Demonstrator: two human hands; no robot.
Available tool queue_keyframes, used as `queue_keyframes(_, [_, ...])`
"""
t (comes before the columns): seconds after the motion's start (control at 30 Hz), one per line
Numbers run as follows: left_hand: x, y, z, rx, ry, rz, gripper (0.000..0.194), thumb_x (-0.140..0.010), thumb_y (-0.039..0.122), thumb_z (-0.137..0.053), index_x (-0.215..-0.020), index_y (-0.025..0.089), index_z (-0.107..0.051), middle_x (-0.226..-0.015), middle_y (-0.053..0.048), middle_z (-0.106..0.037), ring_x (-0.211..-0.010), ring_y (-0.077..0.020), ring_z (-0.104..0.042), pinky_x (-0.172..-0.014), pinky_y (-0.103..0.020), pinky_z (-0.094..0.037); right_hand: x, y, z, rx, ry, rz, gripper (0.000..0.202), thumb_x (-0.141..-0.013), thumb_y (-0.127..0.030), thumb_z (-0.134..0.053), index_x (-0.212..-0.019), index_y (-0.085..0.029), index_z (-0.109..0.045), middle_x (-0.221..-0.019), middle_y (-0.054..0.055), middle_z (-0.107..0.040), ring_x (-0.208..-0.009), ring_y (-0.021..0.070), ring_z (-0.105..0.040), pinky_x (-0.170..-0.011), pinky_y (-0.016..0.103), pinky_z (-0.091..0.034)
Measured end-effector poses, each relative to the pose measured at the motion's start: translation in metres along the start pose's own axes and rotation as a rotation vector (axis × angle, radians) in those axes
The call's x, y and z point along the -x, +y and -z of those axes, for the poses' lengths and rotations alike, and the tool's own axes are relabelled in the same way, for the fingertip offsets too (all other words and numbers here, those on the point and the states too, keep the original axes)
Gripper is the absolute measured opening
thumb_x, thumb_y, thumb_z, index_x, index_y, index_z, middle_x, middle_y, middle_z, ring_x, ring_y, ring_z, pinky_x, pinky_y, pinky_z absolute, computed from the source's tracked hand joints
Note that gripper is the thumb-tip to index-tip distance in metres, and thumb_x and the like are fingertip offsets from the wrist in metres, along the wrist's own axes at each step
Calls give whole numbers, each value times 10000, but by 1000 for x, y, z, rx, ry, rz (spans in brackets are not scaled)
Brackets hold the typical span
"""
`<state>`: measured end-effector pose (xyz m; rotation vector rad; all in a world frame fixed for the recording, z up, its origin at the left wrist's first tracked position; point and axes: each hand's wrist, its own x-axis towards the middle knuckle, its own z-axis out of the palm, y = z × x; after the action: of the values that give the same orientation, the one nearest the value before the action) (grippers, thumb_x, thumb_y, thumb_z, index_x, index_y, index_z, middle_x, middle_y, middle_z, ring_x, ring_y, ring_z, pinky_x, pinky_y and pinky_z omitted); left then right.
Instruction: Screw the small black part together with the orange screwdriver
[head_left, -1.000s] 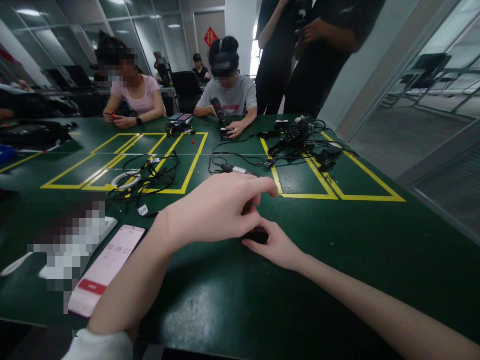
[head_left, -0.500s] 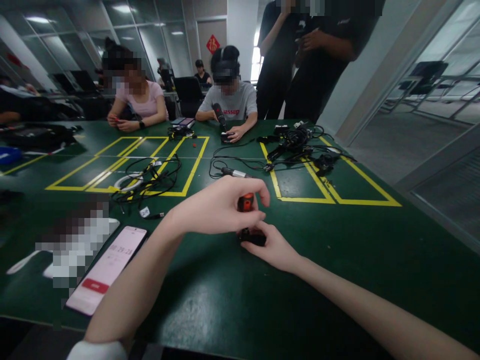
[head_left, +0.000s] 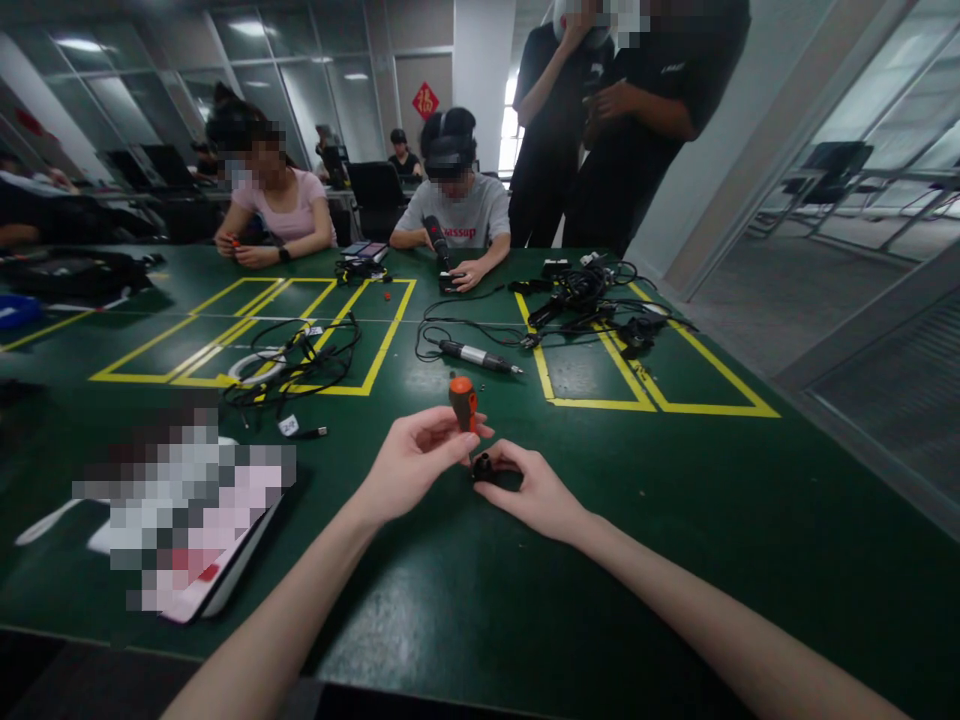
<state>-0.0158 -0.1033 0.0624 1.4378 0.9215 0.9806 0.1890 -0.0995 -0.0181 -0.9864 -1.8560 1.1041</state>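
Upright in my left hand [head_left: 420, 455] is a screwdriver [head_left: 463, 397] with an orange and dark grey handle, my fingers closed round its lower part. Its shaft points down at a small black part [head_left: 484, 466] on the table; whether the tip touches it I cannot tell. Thumb and fingers of my right hand [head_left: 536, 490] close on that black part from the right, hiding some of it. Beyond my hands lies a corded black and silver electric screwdriver [head_left: 480, 356], untouched.
The green table [head_left: 675, 560] carries yellow tape outlines. A cable coil [head_left: 300, 360] lies on the left, a tangle of black cables [head_left: 585, 295] at back right, and a phone [head_left: 217, 560] at front left. Across the table a person in grey [head_left: 480, 215] works with another tool.
My left hand has moved down and left and turned, so the screwdriver handle now shows above the fingers. My right hand stays at the black part.
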Motion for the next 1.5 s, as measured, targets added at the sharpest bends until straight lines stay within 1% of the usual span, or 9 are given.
queue_keyframes(0.23, [0, -21, -6, 146, 80, -1, 387, -847, 422, -820, -1113, 155, -731, -939, -85, -795, -689, -137, -614, -677, -299, -531, 2, -2, 1, 75, 1, 18, 113, -869, -207, -728, -952, -221, -653, -944, 40, -783, -896, 219, -753, -859, 377, -614])
queue_keyframes(0.4, [0, -30, -3, 172, 121, -65, 453, -850, 421, -836, -1176, 131, -714, -1001, -116, -820, -670, -126, -635, -668, -281, -531, 0, 2, -1, 58, 9, 29, 129, -868, -226, -740, -956, -212, -647, -961, 40, -789, -916, 216, -762, -892, 389, -614])
queue_keyframes(0.57, [-3, -37, -3, 229, 102, -91, 507, -834, 429, -865, -1204, 116, -715, -1013, -140, -831, -664, -116, -654, -665, -261, -538, 1, 5, 4, 143, -13, 97, 115, -900, -226, -727, -990, -207, -658, -963, 49, -790, -877, 214, -758, -814, 357, -613])
queue_keyframes(0.7, [-5, -40, -5, 281, 82, -102, 535, -829, 430, -875, -1226, 118, -697, -1030, -149, -832, -646, -107, -655, -633, -244, -534, 4, 11, 12, 302, -29, 190, 180, -904, -216, -742, -1076, -213, -690, -1059, 81, -798, -959, 242, -763, -873, 385, -613])
queue_keyframes(0.83, [-5, -41, -8, 271, 97, -114, 533, -834, 445, -870, -1204, 126, -659, -995, -146, -833, -640, -122, -680, -591, -235, -522, 7, 18, 16, 337, -28, 235, 212, -930, -200, -714, -1140, -210, -693, -1127, 99, -798, -1027, 247, -770, -939, 402, -621])
queue_keyframes(1.1, [-6, -42, -9, 194, 173, -159, 456, -815, 379, -880, -1099, 175, -587, -865, -67, -824, -666, -130, -694, -553, -201, -496, 7, 17, 16, 412, -30, 299, 246, -914, -164, -718, -1154, -203, -679, -1128, 113, -800, -1029, 259, -777, -917, 410, -638])
queue_keyframes(1.27, [-5, -39, -8, 131, 143, -164, 466, -849, 334, -830, -1228, 135, -645, -949, -105, -836, -717, -144, -709, -616, -239, -530, 7, 17, 17, 420, -30, 302, 227, -921, -168, -715, -1142, -203, -676, -1118, 112, -798, -1028, 259, -777, -916, 414, -641])
queue_keyframes(1.37, [-3, -36, -8, 70, 155, -152, 369, -880, 311, -787, -1185, 125, -694, -961, -110, -836, -751, -146, -720, -658, -248, -534, 6, 17, 17, 420, -40, 296, 227, -925, -178, -713, -1147, -210, -678, -1127, 110, -798, -1039, 257, -776, -927, 417, -640])
queue_keyframes(1.5, [-3, -37, -10, 62, 212, -178, 333, -846, 293, -822, -1093, 161, -642, -948, -88, -834, -793, -159, -745, -663, -242, -525, 7, 18, 17, 412, -35, 301, 223, -933, -186, -705, -1153, -212, -679, -1123, 107, -798, -1031, 253, -777, -926, 413, -642])
